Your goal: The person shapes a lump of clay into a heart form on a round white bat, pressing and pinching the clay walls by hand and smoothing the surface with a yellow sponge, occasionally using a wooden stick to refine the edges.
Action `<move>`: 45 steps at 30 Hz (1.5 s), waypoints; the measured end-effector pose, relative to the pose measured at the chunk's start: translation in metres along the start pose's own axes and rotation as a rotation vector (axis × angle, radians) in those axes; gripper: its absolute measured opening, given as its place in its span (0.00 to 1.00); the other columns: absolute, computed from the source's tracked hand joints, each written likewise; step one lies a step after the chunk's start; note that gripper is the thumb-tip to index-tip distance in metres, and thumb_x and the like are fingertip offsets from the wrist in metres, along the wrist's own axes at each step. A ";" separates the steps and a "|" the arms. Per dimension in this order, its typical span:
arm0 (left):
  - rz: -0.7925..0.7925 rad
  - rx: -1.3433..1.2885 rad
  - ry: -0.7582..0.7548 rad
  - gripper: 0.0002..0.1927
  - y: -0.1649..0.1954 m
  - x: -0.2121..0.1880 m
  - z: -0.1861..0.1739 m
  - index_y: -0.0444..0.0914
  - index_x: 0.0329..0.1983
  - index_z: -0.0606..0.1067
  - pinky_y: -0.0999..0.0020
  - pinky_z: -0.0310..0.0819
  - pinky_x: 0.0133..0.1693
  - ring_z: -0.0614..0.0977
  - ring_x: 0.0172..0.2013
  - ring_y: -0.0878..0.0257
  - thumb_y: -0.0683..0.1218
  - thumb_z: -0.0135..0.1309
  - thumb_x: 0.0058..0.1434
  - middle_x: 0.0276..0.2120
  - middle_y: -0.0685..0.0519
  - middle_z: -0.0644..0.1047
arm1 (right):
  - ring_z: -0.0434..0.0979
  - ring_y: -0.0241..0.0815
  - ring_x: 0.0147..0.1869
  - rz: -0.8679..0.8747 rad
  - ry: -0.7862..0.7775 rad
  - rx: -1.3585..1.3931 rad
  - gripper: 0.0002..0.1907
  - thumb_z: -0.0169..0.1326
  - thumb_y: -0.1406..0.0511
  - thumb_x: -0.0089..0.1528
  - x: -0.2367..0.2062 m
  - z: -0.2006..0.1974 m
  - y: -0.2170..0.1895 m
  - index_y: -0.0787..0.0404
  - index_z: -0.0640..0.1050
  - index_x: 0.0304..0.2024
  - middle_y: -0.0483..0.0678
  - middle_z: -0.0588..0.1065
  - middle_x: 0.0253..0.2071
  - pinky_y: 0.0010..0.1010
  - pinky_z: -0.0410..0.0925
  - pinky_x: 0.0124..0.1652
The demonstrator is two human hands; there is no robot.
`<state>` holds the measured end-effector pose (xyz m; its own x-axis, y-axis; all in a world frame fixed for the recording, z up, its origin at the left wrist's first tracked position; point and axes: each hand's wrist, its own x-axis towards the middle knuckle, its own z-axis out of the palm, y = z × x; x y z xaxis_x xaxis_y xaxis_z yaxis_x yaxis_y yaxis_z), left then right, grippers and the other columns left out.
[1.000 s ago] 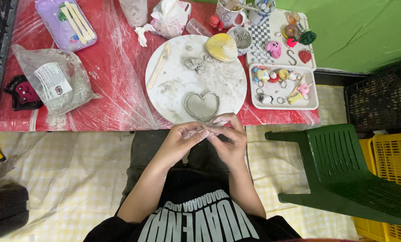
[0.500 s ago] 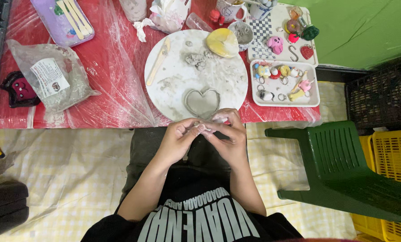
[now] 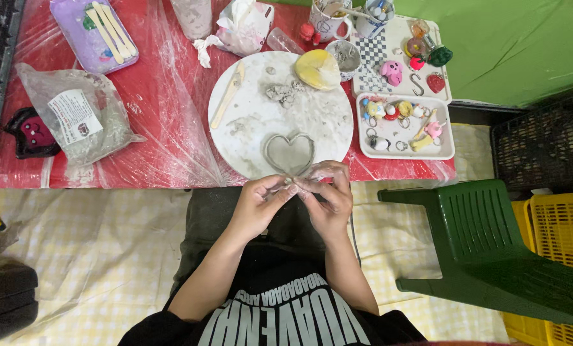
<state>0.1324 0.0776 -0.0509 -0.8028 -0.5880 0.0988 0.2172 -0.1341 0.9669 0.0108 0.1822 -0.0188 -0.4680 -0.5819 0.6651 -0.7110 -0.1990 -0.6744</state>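
My left hand (image 3: 259, 204) and my right hand (image 3: 327, 195) meet over my lap, just off the near edge of the red table (image 3: 165, 96). Together their fingertips pinch a small grey lump of clay (image 3: 291, 184), mostly hidden by the fingers. Right beyond them a heart-shaped clay outline (image 3: 290, 152) lies on a round white board (image 3: 248, 118). Clay scraps (image 3: 284, 93) and a wooden stick (image 3: 227, 96) also rest on that board.
A clear bag of clay (image 3: 78, 122) lies at left, a purple tray of tools (image 3: 95, 31) behind it. A yellow sponge (image 3: 317, 69), cups (image 3: 328, 19) and a white tray of small figures (image 3: 405, 125) sit at right. A green plastic chair (image 3: 491, 253) and yellow crates (image 3: 559, 211) stand beside me.
My hands stay together over my lap, their fingers shifting slightly as they work the clay lump. Nothing on the table has moved.
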 end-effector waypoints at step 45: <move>0.018 0.004 0.047 0.07 0.006 0.001 0.006 0.30 0.44 0.80 0.76 0.74 0.42 0.79 0.39 0.74 0.39 0.60 0.66 0.36 0.55 0.82 | 0.75 0.48 0.56 0.008 -0.072 -0.011 0.16 0.66 0.74 0.52 0.001 0.000 0.001 0.62 0.85 0.43 0.47 0.77 0.45 0.37 0.71 0.56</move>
<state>0.1295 0.0813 -0.0439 -0.7719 -0.6270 0.1055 0.2292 -0.1195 0.9660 0.0099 0.1811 -0.0191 -0.4353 -0.6384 0.6348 -0.7133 -0.1857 -0.6758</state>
